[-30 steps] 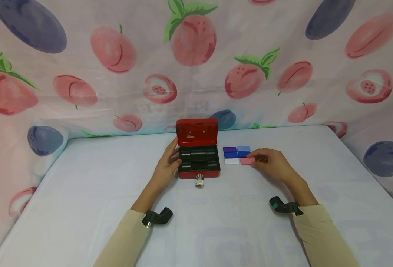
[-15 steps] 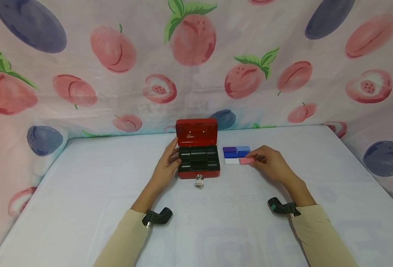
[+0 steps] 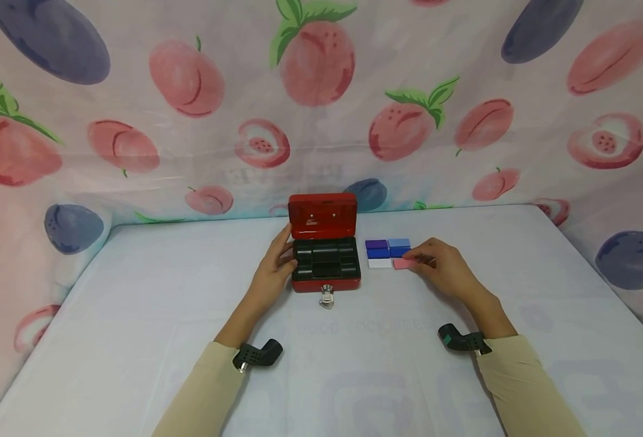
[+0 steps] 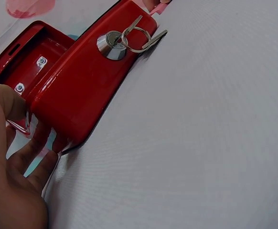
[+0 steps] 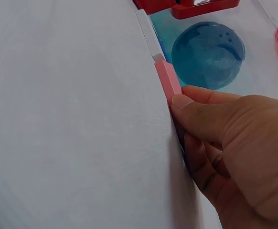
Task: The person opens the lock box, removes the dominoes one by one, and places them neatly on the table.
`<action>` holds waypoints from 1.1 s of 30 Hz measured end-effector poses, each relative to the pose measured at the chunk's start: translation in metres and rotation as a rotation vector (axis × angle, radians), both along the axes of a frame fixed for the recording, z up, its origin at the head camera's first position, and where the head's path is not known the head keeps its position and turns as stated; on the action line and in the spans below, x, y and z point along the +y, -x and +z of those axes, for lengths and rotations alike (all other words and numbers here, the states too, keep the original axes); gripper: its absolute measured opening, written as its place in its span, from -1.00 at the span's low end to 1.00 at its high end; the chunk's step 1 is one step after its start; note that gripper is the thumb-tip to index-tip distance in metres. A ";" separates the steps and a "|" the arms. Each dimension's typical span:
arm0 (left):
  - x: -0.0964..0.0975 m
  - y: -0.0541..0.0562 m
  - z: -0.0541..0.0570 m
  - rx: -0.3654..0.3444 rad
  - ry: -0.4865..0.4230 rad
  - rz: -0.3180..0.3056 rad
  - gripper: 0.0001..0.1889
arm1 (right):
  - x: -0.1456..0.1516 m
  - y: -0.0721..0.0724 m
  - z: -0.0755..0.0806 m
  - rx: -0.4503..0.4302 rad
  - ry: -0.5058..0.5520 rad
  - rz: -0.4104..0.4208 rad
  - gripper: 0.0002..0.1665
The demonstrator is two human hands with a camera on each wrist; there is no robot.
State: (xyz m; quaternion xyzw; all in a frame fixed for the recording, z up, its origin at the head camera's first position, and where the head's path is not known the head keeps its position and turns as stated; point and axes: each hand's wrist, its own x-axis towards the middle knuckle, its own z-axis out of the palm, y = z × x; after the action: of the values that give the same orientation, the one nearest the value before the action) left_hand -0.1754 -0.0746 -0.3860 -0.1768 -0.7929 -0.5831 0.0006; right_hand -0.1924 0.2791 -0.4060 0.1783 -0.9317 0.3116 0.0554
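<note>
A red cash box [image 3: 326, 285] stands with its lid [image 3: 323, 217] raised and a black compartment tray [image 3: 326, 258] inside. My left hand [image 3: 271, 267] rests against the box's left side, the thumb at its rim and a finger reaching up to the lid. Keys on a ring [image 4: 136, 39] hang from the front lock [image 4: 112, 45]. Beside the box, my right hand [image 3: 444, 270] pinches the right end of a pink rectangular block [image 5: 168, 80] between thumb and fingers. That block lies end to end with a white block [image 3: 379, 263], its far end hidden by the fingertips.
Behind the pink and white blocks lie a purple block [image 3: 376, 244], a light blue block [image 3: 399, 243] and two dark blue blocks [image 3: 377, 254], all in tight rows. The white cloth-covered table [image 3: 349, 370] meets a fruit-patterned curtain [image 3: 321, 139] at the back and sides.
The right hand has shifted slightly left and away from the body while holding the pink block, which lies almost where it was. The left hand and the box stay put.
</note>
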 end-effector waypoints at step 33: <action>-0.002 0.002 -0.002 0.004 -0.023 -0.015 -0.30 | -0.001 -0.002 -0.001 0.005 0.010 -0.064 -0.84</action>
State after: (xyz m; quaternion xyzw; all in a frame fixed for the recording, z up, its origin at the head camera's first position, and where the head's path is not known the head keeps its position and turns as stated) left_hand -0.1772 -0.0764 -0.3877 -0.1836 -0.7849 -0.5918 -0.0003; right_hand -0.1899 0.2785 -0.4070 0.1487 -0.9352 0.3138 0.0688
